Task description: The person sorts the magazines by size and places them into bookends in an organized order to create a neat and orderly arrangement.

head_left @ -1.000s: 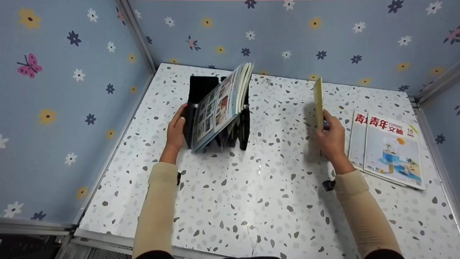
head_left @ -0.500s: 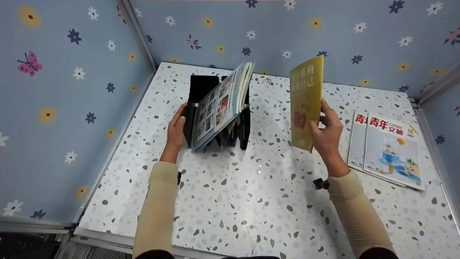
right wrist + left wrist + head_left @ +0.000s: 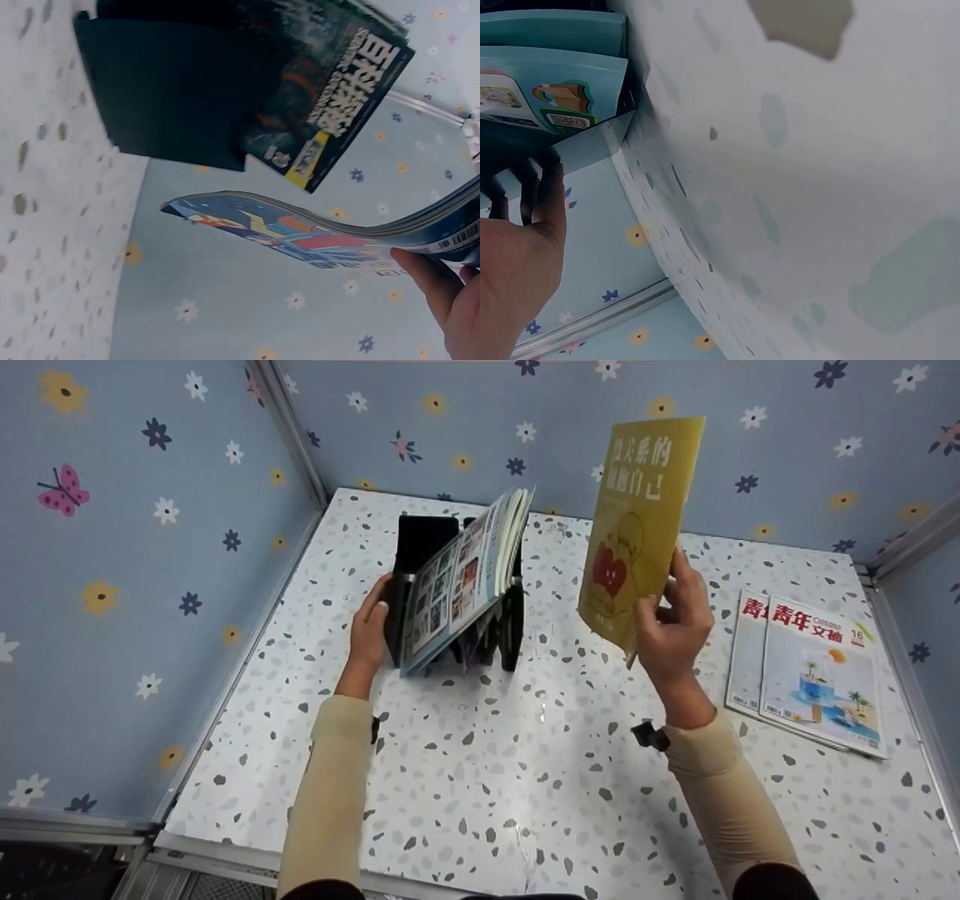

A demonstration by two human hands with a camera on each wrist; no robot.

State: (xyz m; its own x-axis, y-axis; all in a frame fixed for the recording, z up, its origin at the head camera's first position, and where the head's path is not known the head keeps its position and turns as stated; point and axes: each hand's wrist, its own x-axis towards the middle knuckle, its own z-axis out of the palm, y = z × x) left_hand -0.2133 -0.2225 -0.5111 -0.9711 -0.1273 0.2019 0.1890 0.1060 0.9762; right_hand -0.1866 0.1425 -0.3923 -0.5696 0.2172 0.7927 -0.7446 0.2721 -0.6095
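Observation:
A black file holder (image 3: 426,544) stands on the speckled table, with several magazines (image 3: 465,574) leaning in it, their tops tilted to the right. My left hand (image 3: 367,637) rests against the holder's left side, fingers on its outer panel in the left wrist view. In my right hand (image 3: 675,626), thumb and fingers pinch the lower right edge of a yellow magazine (image 3: 641,536), raised above the table. Its cover has white characters and a red heart. In the right wrist view the same magazine (image 3: 300,232) bends in a curve below the dark holder (image 3: 172,90).
At the right of the table (image 3: 480,810) lies a small stack of magazines (image 3: 821,675) with red titles, overlapping one another. Flower-patterned panels (image 3: 570,405) close in the back and sides, joined by metal rails.
My right hand has raised the yellow magazine and moved slightly left, turning its cover from edge-on to facing the head camera. The left hand and holder have stayed in place.

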